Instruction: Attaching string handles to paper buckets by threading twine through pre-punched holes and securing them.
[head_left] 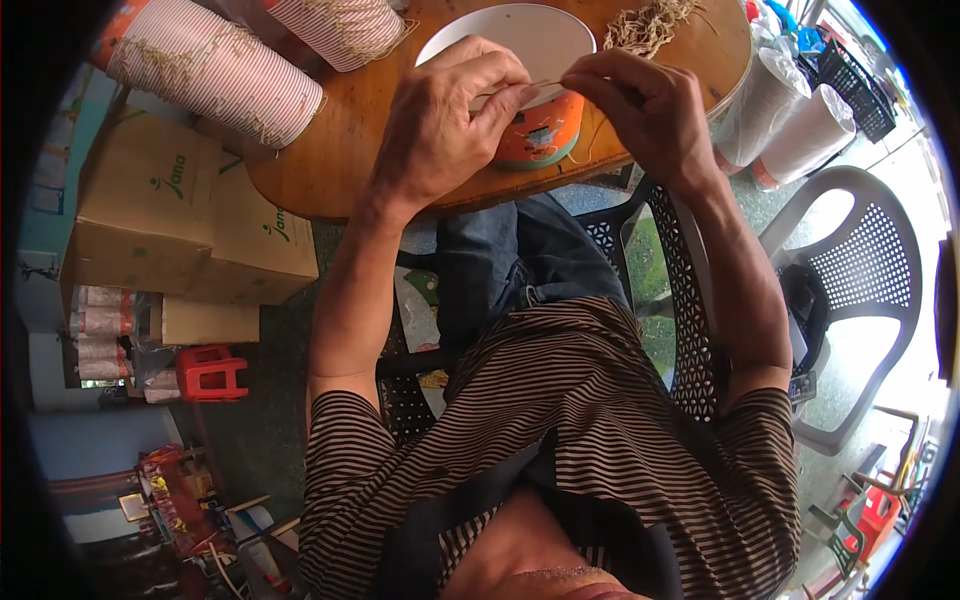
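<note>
A thin tan cord [545,85] runs between my two hands in front of a round paper tub. My left hand [450,110] pinches it between thumb and forefinger, and the fingers of my right hand [640,100] are closed on its other side. Both hands are held over the near side of the tub [540,135], which has a white round top and an orange and green printed side. My left hand hides part of the tub's left edge. A loose length of the cord hangs by the tub's right side, below my right hand.
The tub stands on a wooden table [330,150]. Stacks of nested paper tubs [215,75] with tan cords lie at the far left. A tangled pile of cords [650,25] sits far right. Cardboard boxes [150,200] stand left, a grey plastic chair [860,260] right.
</note>
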